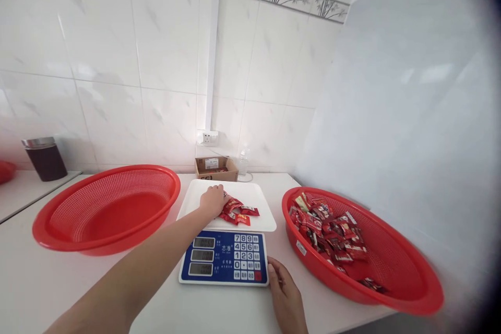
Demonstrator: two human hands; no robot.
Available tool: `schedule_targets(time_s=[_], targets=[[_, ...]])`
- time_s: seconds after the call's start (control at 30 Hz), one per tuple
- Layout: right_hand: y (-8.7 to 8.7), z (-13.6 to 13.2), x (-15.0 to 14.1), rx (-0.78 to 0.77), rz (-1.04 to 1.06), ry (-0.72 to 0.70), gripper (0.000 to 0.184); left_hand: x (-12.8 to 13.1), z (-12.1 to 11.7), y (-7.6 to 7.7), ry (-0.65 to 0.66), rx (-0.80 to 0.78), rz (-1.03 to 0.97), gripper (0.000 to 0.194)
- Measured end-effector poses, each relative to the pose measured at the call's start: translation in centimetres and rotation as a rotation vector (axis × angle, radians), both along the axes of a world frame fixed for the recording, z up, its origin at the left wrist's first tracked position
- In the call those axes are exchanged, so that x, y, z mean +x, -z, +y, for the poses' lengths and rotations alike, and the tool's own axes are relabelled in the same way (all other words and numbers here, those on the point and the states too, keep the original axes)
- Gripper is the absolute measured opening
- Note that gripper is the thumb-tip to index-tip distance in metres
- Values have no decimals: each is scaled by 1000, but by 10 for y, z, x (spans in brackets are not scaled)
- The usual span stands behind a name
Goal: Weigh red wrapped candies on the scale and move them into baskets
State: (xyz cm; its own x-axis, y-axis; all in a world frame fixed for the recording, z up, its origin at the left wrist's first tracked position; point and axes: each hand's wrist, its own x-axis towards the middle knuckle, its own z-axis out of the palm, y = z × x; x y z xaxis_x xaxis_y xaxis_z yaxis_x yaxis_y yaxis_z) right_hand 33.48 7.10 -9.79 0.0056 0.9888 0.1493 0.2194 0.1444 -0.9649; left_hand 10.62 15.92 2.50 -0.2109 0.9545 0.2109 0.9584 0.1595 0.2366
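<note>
Small red snack packets [238, 210] lie in a loose pile on the white tray [264, 222] of a digital scale. My left hand [213, 200] reaches over the tray, its fingers curled round packets at the pile's left side; the fingertips are partly hidden. In front of the tray is the scale's blue keypad panel [225, 260], with three small displays. My right hand [287, 295] rests on the table by the panel's right edge, thumb and fingers loosely bent and slightly apart, holding nothing. Many more packets [332, 227] fill part of the right red basket [407, 276].
Left of the scale stands another red basket [107, 214] with no packets visible in it. A cardboard box [216, 168] and a clear bottle [243, 160] are behind the tray, below a wall socket [208, 138]. A dark lidded jar [46, 159] stands far left.
</note>
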Motion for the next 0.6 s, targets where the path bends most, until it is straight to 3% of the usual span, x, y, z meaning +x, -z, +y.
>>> schedule_targets(time_s=[0.1, 0.2, 0.33, 0.43, 0.53, 0.6], targets=[[-2, -1, -1, -12, 10, -3, 50, -6, -1, -4, -1, -2, -12, 34], [-2, -2, -1, -19, -1, -6, 50, -25, -9, -22, 3, 31, 4, 30], [-2, -3, 0, -2, -5, -4, 48, -74, -36, -56, -53, 73, 78, 33], [0, -2, 0, -7, 9, -1, 47, -117, -65, -72, -143, 67, 140, 36], [2, -1, 0, -4, 26, 16, 46, -143, -86, -76, -187, 29, 192, 39], [3, 0, 0, 2, 29, 19, 45, -141, -90, -72, -151, 21, 221, 45]])
